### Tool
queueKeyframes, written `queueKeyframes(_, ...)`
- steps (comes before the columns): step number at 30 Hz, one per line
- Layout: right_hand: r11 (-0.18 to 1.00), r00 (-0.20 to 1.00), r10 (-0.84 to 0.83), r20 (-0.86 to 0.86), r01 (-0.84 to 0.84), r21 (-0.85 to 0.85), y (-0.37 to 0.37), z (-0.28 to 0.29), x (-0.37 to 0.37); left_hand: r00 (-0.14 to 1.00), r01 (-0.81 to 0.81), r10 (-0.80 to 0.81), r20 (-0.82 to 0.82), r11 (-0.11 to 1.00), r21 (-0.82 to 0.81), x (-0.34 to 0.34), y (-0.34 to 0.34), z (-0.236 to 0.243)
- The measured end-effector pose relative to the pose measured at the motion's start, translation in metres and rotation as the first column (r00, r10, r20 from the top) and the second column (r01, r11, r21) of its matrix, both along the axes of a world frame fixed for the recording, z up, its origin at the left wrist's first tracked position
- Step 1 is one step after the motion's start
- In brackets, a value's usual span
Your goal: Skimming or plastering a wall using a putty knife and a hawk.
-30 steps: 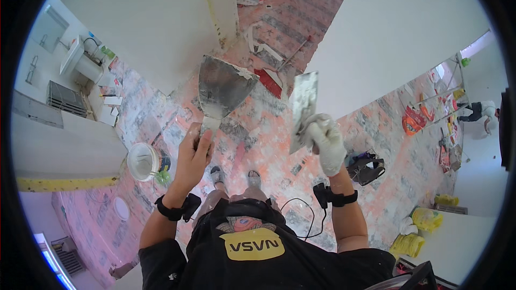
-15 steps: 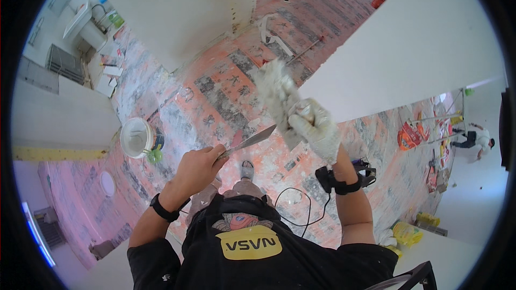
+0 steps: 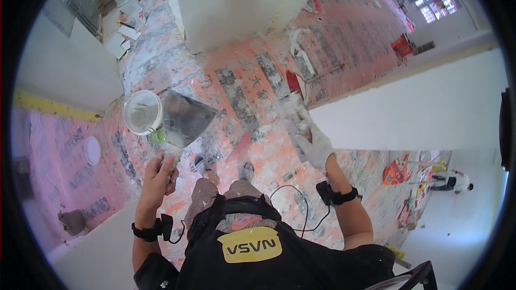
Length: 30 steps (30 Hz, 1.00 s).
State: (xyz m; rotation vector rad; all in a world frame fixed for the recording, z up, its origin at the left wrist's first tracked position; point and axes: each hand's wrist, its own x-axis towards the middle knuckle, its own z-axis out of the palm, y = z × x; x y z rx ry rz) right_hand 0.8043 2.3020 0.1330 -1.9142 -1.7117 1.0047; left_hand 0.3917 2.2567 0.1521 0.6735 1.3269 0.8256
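Note:
My left hand (image 3: 157,181) is closed round the handle of a wide putty knife (image 3: 188,118). Its broad grey blade faces up, beside the white bucket (image 3: 130,114). On my right hand (image 3: 316,145) is a whitish, putty-smeared glove. That hand grips a flat plastering trowel (image 3: 292,108) coated in white putty, near the edge of a white wall panel (image 3: 408,107). The trowel's handle is hidden by the gloved fingers. The two tools are well apart.
Something green (image 3: 157,137) hangs at the bucket's side, and a round white lid (image 3: 92,151) lies farther left. A black cable (image 3: 306,204) loops by my right side. At the far right another person (image 3: 454,183) stands near a ladder and red bags (image 3: 395,174).
My left hand has swung left and turned the putty knife from edge-on to broad side, toward the bucket. My right hand has lowered slightly with the trowel. The view has shifted.

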Motion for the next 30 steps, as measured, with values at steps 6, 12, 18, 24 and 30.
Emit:
queueKeyframes(6, 0.969, 0.962, 0.225, -0.153, -0.205, 0.136, 0.032, 0.021, -0.131, 0.980, 0.130, -0.137, 0.142, 0.990, 0.058, -0.061, 0.016, -0.010)
queueKeyframes(12, 0.688, 0.693, 0.704, 0.155, -0.720, 0.088, 0.060, 0.043, -0.227, 0.988, -0.019, -0.003, 0.157, 0.990, 0.139, -0.127, 0.022, -0.010)
queueKeyframes(18, 0.861, 0.864, 0.417, -0.282, -0.475, -0.181, 0.125, -0.022, -0.267, 0.769, -0.638, 0.639, 0.013, 0.766, 0.077, -0.224, 0.016, -0.010)
queueKeyframes(24, 0.657, 0.395, -0.601, -0.695, -0.250, -0.711, 0.225, -0.148, -0.323, 0.585, -0.805, 0.794, -0.167, 0.593, -0.001, -0.278, 0.014, -0.034)
queueKeyframes(30, 0.429, 0.471, -0.730, -0.495, -0.247, -0.869, 0.284, -0.262, -0.395, 0.547, -0.837, 0.808, -0.222, 0.518, -0.176, -0.299, 0.039, -0.084)
